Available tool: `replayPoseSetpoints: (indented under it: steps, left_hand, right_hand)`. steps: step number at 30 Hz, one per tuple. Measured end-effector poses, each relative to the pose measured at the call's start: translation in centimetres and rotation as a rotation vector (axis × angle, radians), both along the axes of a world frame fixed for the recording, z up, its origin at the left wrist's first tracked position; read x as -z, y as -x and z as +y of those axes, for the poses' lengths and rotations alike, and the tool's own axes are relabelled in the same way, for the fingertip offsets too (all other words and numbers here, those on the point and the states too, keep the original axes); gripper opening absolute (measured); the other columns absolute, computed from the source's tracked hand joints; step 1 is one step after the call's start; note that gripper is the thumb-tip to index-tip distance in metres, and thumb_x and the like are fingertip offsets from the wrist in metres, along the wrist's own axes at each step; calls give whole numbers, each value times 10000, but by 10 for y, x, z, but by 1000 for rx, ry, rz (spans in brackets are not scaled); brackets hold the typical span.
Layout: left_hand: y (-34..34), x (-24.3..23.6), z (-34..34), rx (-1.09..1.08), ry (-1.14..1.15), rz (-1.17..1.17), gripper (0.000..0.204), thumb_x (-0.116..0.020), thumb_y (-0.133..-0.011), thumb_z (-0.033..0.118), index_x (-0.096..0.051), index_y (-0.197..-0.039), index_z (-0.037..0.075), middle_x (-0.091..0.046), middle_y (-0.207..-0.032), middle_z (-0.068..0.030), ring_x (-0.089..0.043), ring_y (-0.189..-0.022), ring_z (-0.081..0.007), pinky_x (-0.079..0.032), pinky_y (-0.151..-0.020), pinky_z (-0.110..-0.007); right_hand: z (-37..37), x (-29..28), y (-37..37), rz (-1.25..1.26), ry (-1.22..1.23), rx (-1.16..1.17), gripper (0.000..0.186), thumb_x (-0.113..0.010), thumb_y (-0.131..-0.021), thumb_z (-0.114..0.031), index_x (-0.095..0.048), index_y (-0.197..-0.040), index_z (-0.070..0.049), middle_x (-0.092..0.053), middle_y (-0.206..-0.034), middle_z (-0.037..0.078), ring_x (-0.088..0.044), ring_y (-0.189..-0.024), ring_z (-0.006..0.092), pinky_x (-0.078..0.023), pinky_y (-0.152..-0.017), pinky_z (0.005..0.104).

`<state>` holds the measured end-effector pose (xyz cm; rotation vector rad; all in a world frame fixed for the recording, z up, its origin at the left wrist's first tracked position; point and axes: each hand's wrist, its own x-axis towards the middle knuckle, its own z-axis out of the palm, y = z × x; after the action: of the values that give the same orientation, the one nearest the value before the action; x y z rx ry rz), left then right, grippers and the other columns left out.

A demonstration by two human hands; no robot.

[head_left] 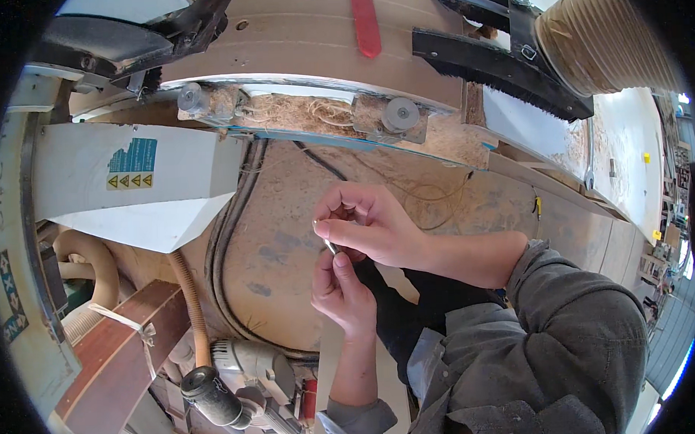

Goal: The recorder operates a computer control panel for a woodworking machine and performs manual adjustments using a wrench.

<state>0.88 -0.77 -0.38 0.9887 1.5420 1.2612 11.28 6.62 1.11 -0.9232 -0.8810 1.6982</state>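
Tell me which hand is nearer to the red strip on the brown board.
Right. In the picture, the right hand is below the red strip, apart from it; the left hand is lower down, farther from the strip.

- here's the floor (287, 242), tan and dusty, darker patches showing through
- dark cables (224, 229) sweep across it on the left, one long curve
- over right, a white table (628, 142), brown dust on its left part
- cluttered shelves (655, 270) at far right
- and there, a ribbed grey wall (675, 324), bright light (685, 362) blazing along it
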Motion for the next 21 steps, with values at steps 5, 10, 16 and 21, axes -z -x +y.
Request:
replayPoseSetpoints:
  steps: [5,10,16,21]
  left_hand:
    - [1,2,1,-6,16,-8,223,-559,-1019,173,-649,-1028,-30,-695,-812,-101,-626,-705,-163,-515,-692,-267]
    - [7,4,6,-41,-9,-19,199,-555,-1013,156,-645,-1020,-21,-691,-811,-101,-620,-712,-164,-508,-700,-264]
    - [40,-11,37,-47,-96,98,142,-581,-979,120,-649,-997,-2,-681,-789,-88,-605,-700,-153,-493,-692,-255]
    - [49,-38,85,107,-27,375,107,-637,-928,73,-659,-1005,1,-686,-796,-72,-591,-710,-133,-487,-698,-247]
  right_hand:
    - [2,2,0,3,-2,-8,34,-617,-929,-16,-614,-945,-45,-565,-766,-4,-454,-623,38,-339,-515,165]
    - [15,0,-13,-98,-86,-102,43,-634,-912,-33,-615,-950,-44,-571,-781,-3,-468,-637,51,-371,-558,192]
    - [57,-6,-41,-622,-574,-185,150,-721,-830,-95,-628,-945,-73,-596,-815,3,-527,-746,129,-433,-706,286]
    - [72,-8,-32,-961,-960,0,173,-753,-770,-167,-650,-892,-100,-639,-819,12,-568,-855,207,-437,-823,352]
